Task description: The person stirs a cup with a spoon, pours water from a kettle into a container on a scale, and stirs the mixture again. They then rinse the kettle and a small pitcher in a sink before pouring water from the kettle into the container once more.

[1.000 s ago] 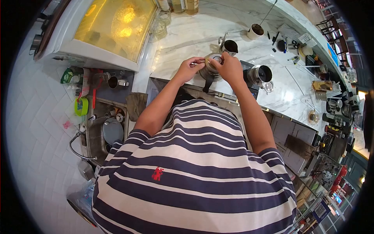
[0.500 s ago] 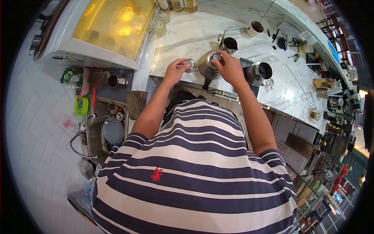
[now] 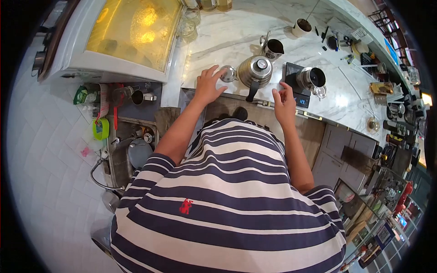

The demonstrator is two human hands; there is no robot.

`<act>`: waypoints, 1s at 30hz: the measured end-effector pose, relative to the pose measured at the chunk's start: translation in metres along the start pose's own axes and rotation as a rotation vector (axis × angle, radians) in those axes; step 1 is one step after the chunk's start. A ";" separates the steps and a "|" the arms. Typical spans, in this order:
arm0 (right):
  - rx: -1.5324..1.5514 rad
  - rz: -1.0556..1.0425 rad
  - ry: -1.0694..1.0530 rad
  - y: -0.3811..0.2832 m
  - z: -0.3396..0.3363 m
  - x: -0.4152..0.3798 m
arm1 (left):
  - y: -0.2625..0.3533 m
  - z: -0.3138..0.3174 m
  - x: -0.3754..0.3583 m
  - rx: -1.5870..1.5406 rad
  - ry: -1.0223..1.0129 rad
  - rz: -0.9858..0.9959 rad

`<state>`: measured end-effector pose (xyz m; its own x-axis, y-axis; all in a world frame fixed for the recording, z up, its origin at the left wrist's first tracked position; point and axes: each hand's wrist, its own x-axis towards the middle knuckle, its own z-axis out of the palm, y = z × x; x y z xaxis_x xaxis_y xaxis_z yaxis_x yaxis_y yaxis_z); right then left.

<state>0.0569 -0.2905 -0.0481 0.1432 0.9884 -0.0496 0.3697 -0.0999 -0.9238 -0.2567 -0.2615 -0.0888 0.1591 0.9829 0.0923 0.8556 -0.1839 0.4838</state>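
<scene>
My left hand is open at the counter's front edge, fingers spread, its fingertips beside a small, clear round vessel. To the right of that vessel stands a steel kettle, its lid on with a round dial on top and its black handle toward me. My right hand hovers by the front left corner of a black scale with a lit display. Its fingers are loosely bent and apart, with nothing held. A steel cup-like vessel sits on the scale.
Behind the kettle is a steel pitcher. A white cup with dark contents stands farther back. Glasses and a yellow-lit cabinet are at left, above a sink. Small tools line the counter's right side.
My right hand has let go of the kettle's lid top and moved right and toward me, beside the scale. My left hand has come off the small clear vessel and spread its fingers.
</scene>
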 end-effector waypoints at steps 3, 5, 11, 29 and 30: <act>0.013 0.092 0.011 0.012 0.004 -0.027 | -0.002 0.005 -0.002 0.045 -0.145 0.026; 0.019 0.130 0.008 0.015 0.005 -0.039 | -0.005 0.007 -0.009 0.076 -0.137 0.081; 0.027 0.174 0.033 0.013 0.021 -0.067 | -0.012 0.010 -0.021 0.121 -0.113 0.178; 0.047 0.265 0.062 0.020 0.046 -0.114 | -0.026 0.009 -0.018 0.125 0.241 0.612; 0.046 0.264 0.061 0.021 0.048 -0.114 | -0.025 0.004 -0.015 0.120 0.256 0.617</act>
<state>0.0045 -0.3994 -0.0801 0.2847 0.9200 -0.2695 0.2707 -0.3468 -0.8980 -0.2785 -0.2717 -0.1053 0.5270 0.6634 0.5313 0.6966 -0.6953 0.1772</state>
